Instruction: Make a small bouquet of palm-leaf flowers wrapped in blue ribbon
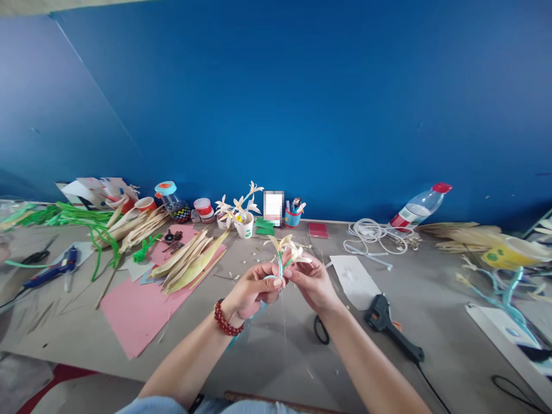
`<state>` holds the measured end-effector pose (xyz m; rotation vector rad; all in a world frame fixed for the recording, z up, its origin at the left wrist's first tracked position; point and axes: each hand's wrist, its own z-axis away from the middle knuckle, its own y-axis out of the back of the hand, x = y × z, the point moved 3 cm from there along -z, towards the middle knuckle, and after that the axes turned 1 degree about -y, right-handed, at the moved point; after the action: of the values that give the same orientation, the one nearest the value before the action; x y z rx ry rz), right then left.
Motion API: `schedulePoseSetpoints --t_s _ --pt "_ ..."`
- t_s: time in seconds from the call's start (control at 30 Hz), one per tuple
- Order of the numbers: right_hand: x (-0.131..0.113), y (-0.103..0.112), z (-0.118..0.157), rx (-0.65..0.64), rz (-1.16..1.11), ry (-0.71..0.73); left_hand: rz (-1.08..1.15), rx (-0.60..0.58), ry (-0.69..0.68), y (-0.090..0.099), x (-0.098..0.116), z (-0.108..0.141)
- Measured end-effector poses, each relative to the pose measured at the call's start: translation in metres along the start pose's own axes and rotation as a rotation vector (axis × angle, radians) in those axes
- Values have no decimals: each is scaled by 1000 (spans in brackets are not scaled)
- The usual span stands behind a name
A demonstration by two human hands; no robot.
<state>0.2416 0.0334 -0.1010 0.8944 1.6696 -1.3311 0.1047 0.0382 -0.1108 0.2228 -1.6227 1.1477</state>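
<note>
Near the middle of the view, my left hand (256,289) pinches the blue-green stem of a small pale flower (276,244) with thumb and fingers. A red beaded bracelet circles the left wrist. Touching it from the right, my right hand (310,280) has its fingers closed at the green stem of a second pale flower (297,253). Both blossoms stand upright, side by side above the fingertips. Some light-blue material (260,310) shows under my left hand. Behind the hands, similar pale flowers (240,208) stand in a white paper cup (245,226).
Pink paper (133,316) and dried husks (185,261) lie left, beyond them a blue glue gun (56,271). On the right are a black glue gun (392,328), white paper (354,280), a coiled white cord (375,234) and a tilted bottle (420,208). Black scissor handle (321,330) lies near my right wrist.
</note>
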Motion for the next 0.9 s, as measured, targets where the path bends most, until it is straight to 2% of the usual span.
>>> schedulePoseSetpoints --t_s 0.17,0.3,0.53,0.7,0.8,0.9 --pt "-8 0 0 -52 46 -11 42 -17 -2 -1 -2 0" --pt "-9 3 1 -35 128 35 74 -22 -19 -2 -5 1" --pt "-15 5 2 -66 362 324 70 5 -31 1 -9 3" --pt "-20 0 2 -120 397 563 74 26 -40 2 -10 3" --pt "-19 -1 3 -141 402 615 60 31 -43 3 -11 3" --pt "-17 1 3 -110 411 612 34 27 -36 3 -11 2"
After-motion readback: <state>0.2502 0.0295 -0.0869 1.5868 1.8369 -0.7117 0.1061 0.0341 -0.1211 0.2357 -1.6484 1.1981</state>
